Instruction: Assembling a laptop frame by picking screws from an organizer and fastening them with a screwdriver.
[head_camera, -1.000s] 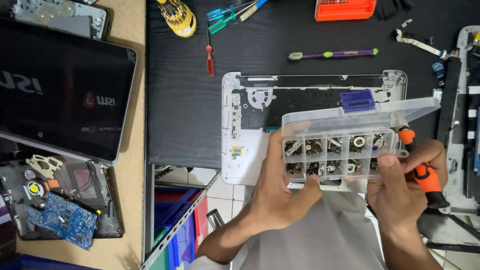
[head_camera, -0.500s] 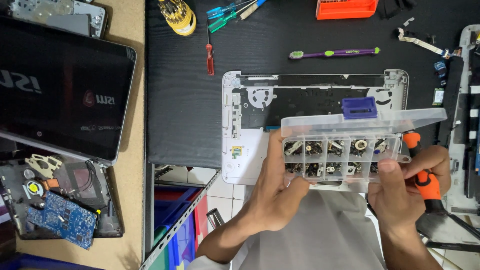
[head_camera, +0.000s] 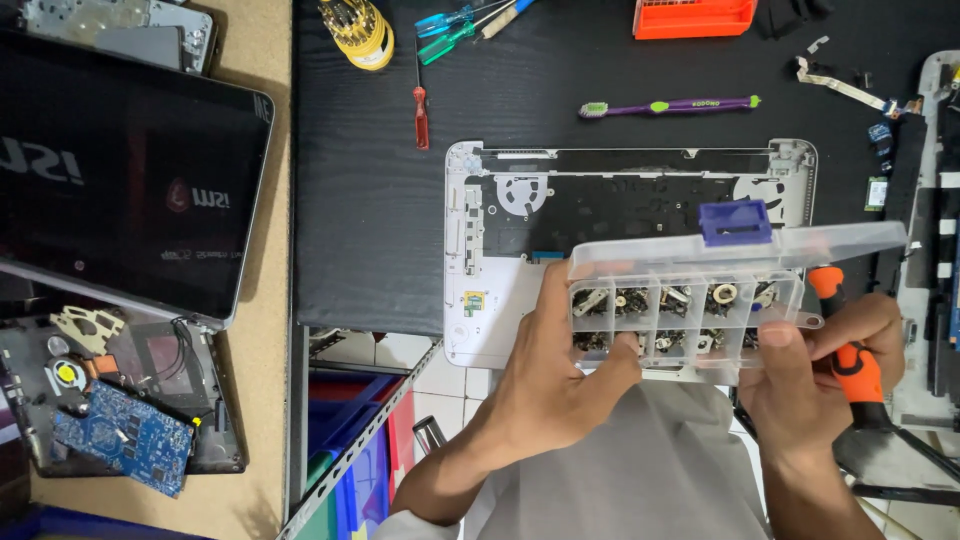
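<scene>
Holding a clear compartment box (head_camera: 690, 305) between both hands above the laptop shell (head_camera: 500, 250).
Left hand (head_camera: 560, 385) grips its near-left edge; right hand (head_camera: 820, 375) clasps its right end plus an orange-handled screwdriver (head_camera: 848, 350).

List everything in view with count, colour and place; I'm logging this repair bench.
Compartment box: one, clear with blue latch, lid open, small metal parts inside, held in both hands.
Laptop base shell: one, silver, on black mat, behind the box.
Toothbrush: one, purple and green, upper mat.
Screwdrivers: several, blue, green, red, top of mat.
Bit holder: one, yellow, top.
Tray: one, orange, top edge.
Laptop lid: one, black, left.
Circuit board: one, blue, lower left.
Left hand: on box.
Right hand: holds box and orange-handled screwdriver.
</scene>
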